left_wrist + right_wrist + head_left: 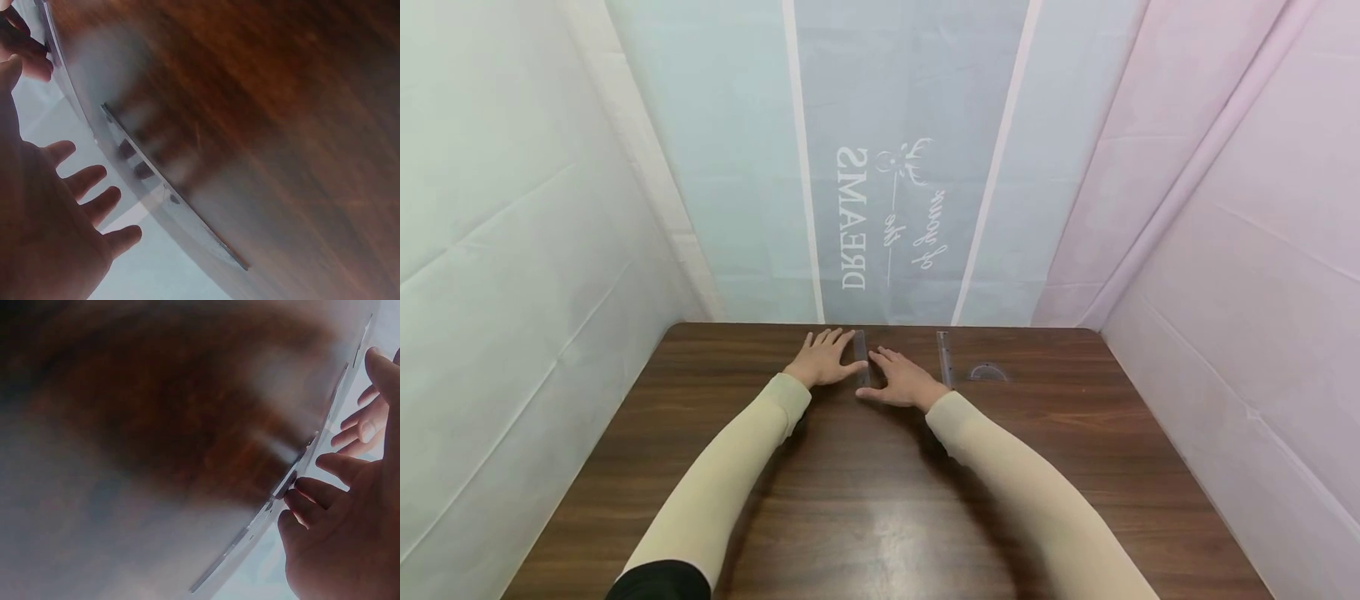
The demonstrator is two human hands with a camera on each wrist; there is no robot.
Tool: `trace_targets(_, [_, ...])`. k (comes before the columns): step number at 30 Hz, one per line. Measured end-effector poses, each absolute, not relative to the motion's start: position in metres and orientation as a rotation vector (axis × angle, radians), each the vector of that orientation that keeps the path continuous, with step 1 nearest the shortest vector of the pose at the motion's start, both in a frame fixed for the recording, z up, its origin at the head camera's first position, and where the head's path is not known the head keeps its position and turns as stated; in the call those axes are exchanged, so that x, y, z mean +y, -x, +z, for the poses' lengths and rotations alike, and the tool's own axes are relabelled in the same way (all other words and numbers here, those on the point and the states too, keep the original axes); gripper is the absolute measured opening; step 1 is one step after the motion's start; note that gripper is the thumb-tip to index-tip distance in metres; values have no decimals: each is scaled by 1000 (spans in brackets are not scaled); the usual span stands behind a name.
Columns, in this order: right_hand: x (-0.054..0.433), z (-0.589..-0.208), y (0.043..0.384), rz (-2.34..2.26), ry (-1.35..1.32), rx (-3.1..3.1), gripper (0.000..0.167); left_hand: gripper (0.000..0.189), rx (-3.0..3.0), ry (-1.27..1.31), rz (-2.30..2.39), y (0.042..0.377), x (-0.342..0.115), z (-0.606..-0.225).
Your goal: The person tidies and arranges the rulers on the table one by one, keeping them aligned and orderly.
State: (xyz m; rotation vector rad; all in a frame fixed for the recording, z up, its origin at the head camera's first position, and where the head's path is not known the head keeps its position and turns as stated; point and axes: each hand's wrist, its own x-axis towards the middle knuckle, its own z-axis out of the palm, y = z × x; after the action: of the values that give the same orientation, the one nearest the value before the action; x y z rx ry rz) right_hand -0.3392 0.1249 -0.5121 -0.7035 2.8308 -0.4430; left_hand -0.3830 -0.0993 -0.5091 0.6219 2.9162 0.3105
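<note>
A clear ruler (861,354) lies lengthwise near the far edge of the table, between the two hands. My left hand (823,358) is on its left side, fingers spread toward the far edge, the thumb tip reaching the ruler. On the other side, my right hand (904,381) stretches its fingers forward, with the thumb pointing left below the ruler's near end. Neither hand curls round anything. From the left wrist, the left hand (62,200) shows separated fingers beside a thin clear edge (181,194). In the right wrist view, the right hand's fingertips (294,494) come close to thin clear edges.
A second clear ruler (945,358) lies right of the right hand, partly behind its wrist. Farther right is a clear protractor (988,372). The dark wooden table (865,467) ends at a hanging cloth (910,92) with printed lettering; pale cloth walls stand on both sides.
</note>
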Motion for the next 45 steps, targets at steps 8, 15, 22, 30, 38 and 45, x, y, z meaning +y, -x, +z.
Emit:
trace_targets(8, [120, -508, 342, -450, 628, 2802, 98, 89, 2899, -604, 382, 391, -97, -509])
trace_targets(15, [117, -508, 348, -428, 616, 2810, 99, 88, 2874, -579, 449, 396, -96, -509])
trace_targets(22, [115, -507, 354, -424, 631, 2829, 100, 78, 2857, -574, 514, 402, -97, -514])
trace_targets(30, [116, -505, 352, -419, 622, 2849, 96, 71, 2852, -515, 558, 406, -91, -517])
trace_targets(38, [116, -504, 345, -443, 616, 2828, 90, 63, 2931, -493, 500, 407, -85, -525])
trace_targets(45, [116, -503, 345, -464, 609, 2841, 84, 58, 2974, -464, 520, 414, -82, -529])
